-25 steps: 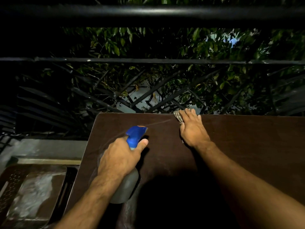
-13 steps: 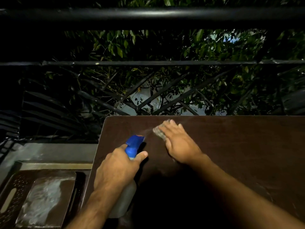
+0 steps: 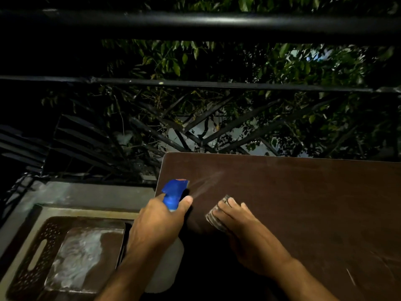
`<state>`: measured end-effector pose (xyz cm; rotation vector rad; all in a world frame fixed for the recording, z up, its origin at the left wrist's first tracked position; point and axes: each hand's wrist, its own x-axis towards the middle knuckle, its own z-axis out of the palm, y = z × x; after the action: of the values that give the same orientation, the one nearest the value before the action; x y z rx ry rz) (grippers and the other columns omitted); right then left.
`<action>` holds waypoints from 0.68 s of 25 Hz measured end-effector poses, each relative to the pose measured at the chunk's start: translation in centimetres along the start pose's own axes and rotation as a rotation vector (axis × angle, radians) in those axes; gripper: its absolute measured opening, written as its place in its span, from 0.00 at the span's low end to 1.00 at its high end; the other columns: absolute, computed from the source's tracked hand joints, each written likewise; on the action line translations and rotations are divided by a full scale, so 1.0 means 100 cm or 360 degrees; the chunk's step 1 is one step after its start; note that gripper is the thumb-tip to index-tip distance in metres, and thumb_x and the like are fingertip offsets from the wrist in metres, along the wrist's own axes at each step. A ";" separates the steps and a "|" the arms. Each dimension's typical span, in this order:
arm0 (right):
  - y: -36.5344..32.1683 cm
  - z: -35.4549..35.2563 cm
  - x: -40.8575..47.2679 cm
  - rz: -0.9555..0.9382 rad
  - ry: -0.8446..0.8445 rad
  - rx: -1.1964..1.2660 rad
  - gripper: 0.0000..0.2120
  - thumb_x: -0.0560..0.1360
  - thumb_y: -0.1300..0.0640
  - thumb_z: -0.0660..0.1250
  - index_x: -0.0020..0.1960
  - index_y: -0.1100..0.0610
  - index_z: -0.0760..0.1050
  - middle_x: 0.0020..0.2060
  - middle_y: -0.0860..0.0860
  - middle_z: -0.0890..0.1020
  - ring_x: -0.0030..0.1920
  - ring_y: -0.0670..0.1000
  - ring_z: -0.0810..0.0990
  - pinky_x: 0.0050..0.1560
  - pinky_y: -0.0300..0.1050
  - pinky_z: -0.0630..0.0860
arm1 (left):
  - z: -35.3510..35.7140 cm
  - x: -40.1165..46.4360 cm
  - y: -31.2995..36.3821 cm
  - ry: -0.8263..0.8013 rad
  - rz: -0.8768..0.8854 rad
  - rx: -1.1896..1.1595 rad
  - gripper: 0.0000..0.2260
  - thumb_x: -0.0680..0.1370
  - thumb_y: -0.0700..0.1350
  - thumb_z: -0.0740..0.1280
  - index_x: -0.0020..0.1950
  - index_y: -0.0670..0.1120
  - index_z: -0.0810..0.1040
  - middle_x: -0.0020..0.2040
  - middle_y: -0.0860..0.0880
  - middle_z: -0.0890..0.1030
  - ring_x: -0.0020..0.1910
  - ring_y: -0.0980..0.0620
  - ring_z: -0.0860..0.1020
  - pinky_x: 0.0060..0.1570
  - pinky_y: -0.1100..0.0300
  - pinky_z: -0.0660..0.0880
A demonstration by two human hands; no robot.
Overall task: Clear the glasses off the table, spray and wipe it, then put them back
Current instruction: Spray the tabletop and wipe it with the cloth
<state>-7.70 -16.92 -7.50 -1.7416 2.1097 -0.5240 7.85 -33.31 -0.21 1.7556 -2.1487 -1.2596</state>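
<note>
My left hand [image 3: 156, 227] grips a spray bottle [image 3: 174, 193] with a blue head and a pale body over the left edge of the dark brown table [image 3: 303, 203]. A thin jet of mist leaves the nozzle toward the far middle of the table. My right hand [image 3: 240, 227] lies flat on the table just right of the bottle and presses a folded striped cloth [image 3: 214, 218] under its fingers. No glasses are in view.
A black metal railing [image 3: 195, 83] with crossed bars runs behind the table, with dark foliage beyond. Left of the table and lower down sits a brown perforated chair seat [image 3: 39, 257] with a whitish smear on it. A concrete ledge [image 3: 86, 192] runs below the railing.
My right hand has drawn the cloth back from the table's far edge toward me and to the left, close to the bottle. The bottle is spraying now. The view has shifted left.
</note>
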 end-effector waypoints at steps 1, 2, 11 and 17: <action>0.002 0.000 0.007 0.0012 0.0017 -0.0044 0.28 0.79 0.56 0.59 0.77 0.43 0.57 0.78 0.42 0.55 0.78 0.45 0.43 0.77 0.44 0.40 | -0.003 0.001 -0.002 -0.0010 0.0005 0.0021 0.21 0.71 0.67 0.66 0.42 0.49 0.75 0.37 0.50 0.81 0.38 0.48 0.81 0.38 0.55 0.74; 0.008 -0.001 0.022 0.0050 0.0078 -0.0100 0.28 0.80 0.56 0.59 0.78 0.45 0.58 0.78 0.44 0.55 0.78 0.45 0.44 0.77 0.46 0.41 | -0.005 0.002 -0.004 -0.0014 0.0001 0.0041 0.21 0.71 0.67 0.66 0.42 0.48 0.75 0.37 0.50 0.81 0.38 0.48 0.81 0.37 0.56 0.74; -0.018 0.014 0.118 0.0459 0.0390 0.0063 0.29 0.78 0.59 0.58 0.78 0.53 0.59 0.78 0.51 0.57 0.79 0.51 0.46 0.77 0.50 0.39 | -0.013 0.005 -0.011 -0.0008 -0.0135 -0.0021 0.19 0.72 0.65 0.67 0.41 0.50 0.78 0.36 0.48 0.82 0.35 0.49 0.81 0.35 0.57 0.74; -0.061 0.032 0.046 -0.0174 -0.0113 0.0061 0.28 0.78 0.54 0.57 0.77 0.44 0.57 0.78 0.43 0.55 0.78 0.45 0.46 0.78 0.49 0.44 | -0.017 0.013 -0.025 -0.0066 -0.0079 -0.0055 0.18 0.73 0.63 0.66 0.39 0.48 0.78 0.34 0.48 0.82 0.34 0.49 0.81 0.37 0.57 0.77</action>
<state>-1.79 -22.66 -7.40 -1.8338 1.9521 -0.5209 10.26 -35.28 -1.23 1.7952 -2.1042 -1.3485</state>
